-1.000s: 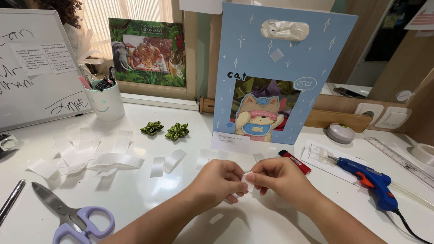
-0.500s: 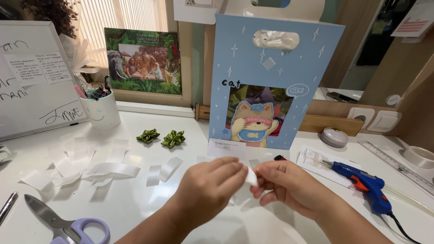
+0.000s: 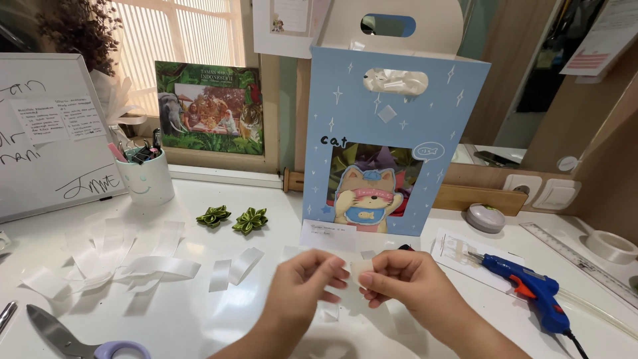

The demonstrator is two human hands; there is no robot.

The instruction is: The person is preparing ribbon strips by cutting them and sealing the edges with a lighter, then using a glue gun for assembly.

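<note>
My left hand (image 3: 307, 284) and my right hand (image 3: 404, 284) meet above the white table (image 3: 219, 319), both pinching one small piece of white ribbon (image 3: 362, 270) between thumbs and fingertips. More short white ribbon pieces (image 3: 236, 266) lie on the table just left of my hands, and a loose pile of longer white ribbon strips (image 3: 119, 259) lies further left. Two green folded ribbon flowers (image 3: 232, 217) sit behind them.
A blue gift bag with a cat picture (image 3: 389, 139) stands right behind my hands. A blue glue gun (image 3: 531, 289) lies to the right, near a ruler (image 3: 578, 259) and tape roll (image 3: 610, 246). Scissors (image 3: 73, 336) lie front left. A white cup of pens (image 3: 144, 176) and a whiteboard (image 3: 46, 133) stand left.
My hands have risen off the table and come closer to the camera, still together on the ribbon piece, which now shows upright between my fingertips.
</note>
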